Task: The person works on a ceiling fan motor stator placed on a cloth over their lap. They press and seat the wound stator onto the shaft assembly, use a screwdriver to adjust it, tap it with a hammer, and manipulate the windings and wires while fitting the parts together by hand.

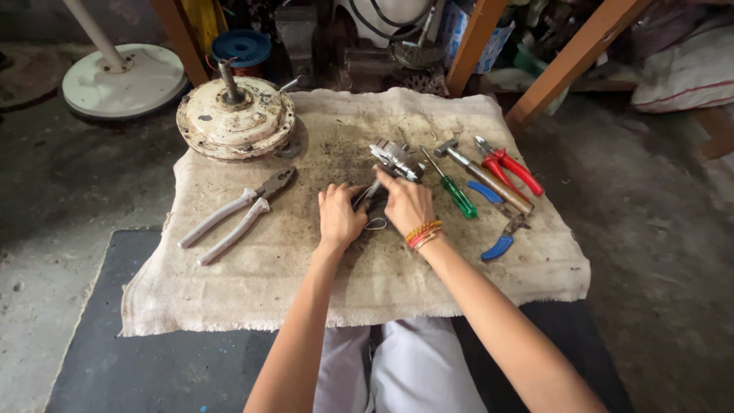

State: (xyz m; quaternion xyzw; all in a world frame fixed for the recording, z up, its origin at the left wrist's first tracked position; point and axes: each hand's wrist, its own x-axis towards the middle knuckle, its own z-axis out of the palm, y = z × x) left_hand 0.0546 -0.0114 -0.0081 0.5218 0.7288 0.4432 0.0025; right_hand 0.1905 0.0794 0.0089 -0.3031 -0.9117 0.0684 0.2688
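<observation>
My left hand (338,216) and my right hand (405,203) meet at the middle of a dirty burlap cloth (290,283), both closed around a small dark metal part (370,203) with a wire loop showing under it. My right index finger points toward a grey metal bracket piece (396,158) lying just beyond. Orange and red bangles circle my right wrist. What exactly sits between my palms is mostly hidden.
Grey-handled pliers (237,214) lie left. A round cream fan motor housing (235,116) sits at the cloth's back left. Right of my hands lie a green screwdriver (457,195), a hammer (489,180), red-handled pliers (511,167) and blue-handled pliers (497,229). Wooden legs stand behind.
</observation>
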